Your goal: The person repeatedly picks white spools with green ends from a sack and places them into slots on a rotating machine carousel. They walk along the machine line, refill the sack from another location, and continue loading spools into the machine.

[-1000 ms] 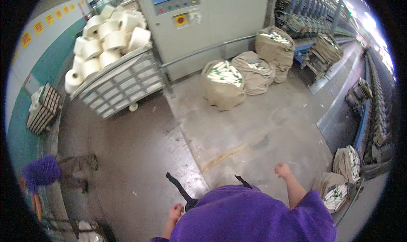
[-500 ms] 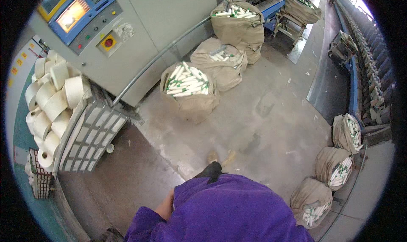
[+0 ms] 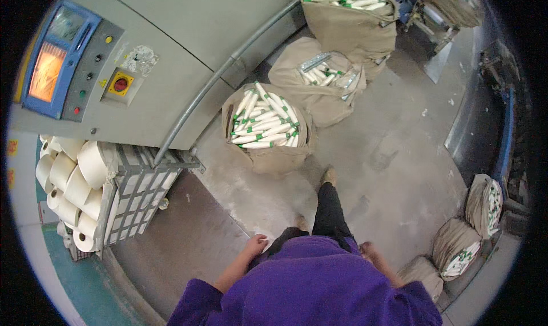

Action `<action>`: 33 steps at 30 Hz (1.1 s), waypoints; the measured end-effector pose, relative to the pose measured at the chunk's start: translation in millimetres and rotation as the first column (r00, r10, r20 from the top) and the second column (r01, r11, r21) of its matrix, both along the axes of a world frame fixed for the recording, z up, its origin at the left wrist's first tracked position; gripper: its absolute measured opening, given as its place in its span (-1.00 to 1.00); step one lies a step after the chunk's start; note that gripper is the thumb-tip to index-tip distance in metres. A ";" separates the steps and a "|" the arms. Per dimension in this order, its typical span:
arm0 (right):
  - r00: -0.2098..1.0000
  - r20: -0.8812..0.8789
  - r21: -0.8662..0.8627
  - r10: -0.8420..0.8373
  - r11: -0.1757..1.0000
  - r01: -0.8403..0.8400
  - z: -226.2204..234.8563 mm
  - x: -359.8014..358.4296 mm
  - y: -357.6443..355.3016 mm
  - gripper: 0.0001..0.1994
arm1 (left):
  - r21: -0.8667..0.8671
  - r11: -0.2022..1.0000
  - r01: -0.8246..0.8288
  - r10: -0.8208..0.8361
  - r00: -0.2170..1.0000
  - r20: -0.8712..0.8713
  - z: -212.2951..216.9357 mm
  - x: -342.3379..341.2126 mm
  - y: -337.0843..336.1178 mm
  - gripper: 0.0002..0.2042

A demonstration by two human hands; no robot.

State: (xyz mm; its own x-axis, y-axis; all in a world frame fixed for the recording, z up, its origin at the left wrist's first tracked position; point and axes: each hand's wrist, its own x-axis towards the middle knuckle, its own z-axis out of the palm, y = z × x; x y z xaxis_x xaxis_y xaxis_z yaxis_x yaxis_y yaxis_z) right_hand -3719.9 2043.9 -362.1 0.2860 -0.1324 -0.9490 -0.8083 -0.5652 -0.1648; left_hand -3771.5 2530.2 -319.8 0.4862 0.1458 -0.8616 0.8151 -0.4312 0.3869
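My left hand (image 3: 256,245) hangs beside my left hip with its fingers curled. A small white bit shows at its fingertips, too small to name. On the other side, my right hand (image 3: 368,250) is by my right hip, partly behind the purple top, and its fingers are too blurred to read. Neither hand touches a sack. Ahead of me stands the nearest cloth sack (image 3: 279,159), full of white yarn bobbins (image 3: 267,117) with green ends. Behind it are a second sack (image 3: 334,106) with bobbins and grey metallic strips, and a taller full sack (image 3: 349,32).
A grey machine cabinet (image 3: 171,57) with a lit screen (image 3: 47,72) and a pipe rail (image 3: 208,100) stands at left. Below it, a slatted crate (image 3: 140,197) holds large yarn cones (image 3: 71,180). Several sacks of bobbins (image 3: 456,249) line the right side, near a blue-railed machine (image 3: 505,137).
The view has shifted and the front sacks appear larger and closer. My right hand has come into view, my left hand shows more fully, and one foot is farther forward.
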 end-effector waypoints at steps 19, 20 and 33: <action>0.997 0.071 0.211 -0.006 0.977 -0.009 -80.8 217.6 241.0 -0.72 | 0.113 0.837 0.536 -0.453 0.794 -0.406 -86.4 198.9 154.4 -0.61; 0.991 0.127 0.221 -0.036 0.975 0.007 -95.5 226.3 248.5 -0.72 | 0.324 0.768 0.552 -0.466 0.829 -0.308 -104.7 222.5 184.7 -0.52; 0.872 0.420 -0.011 -0.250 0.960 0.281 -308.5 426.3 333.6 -0.31 | 0.529 0.844 -0.087 -0.091 0.949 0.301 -269.4 452.0 295.0 -0.27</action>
